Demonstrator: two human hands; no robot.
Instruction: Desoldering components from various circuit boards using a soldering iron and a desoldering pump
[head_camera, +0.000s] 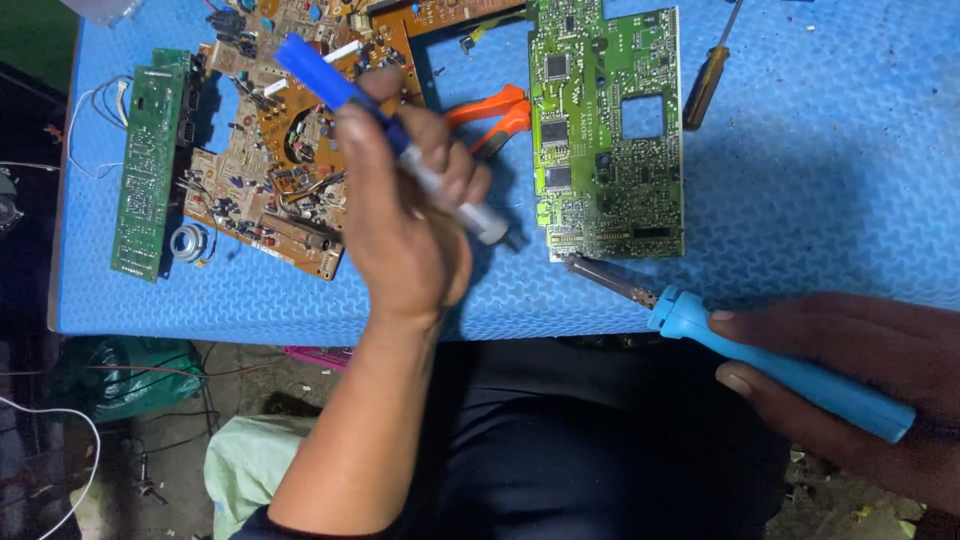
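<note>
My left hand grips a blue and grey desoldering pump, its silver tip pointing toward the lower left corner of a green circuit board. My right hand holds the light blue handle of a soldering iron, whose dark metal tip rests at the green board's bottom edge. The board lies flat on a blue textured mat.
A brown circuit board with many parts lies at the left, beside a narrow green board. Orange-handled pliers sit between the boards. A screwdriver lies at the top right. Wires and bags are on the floor below.
</note>
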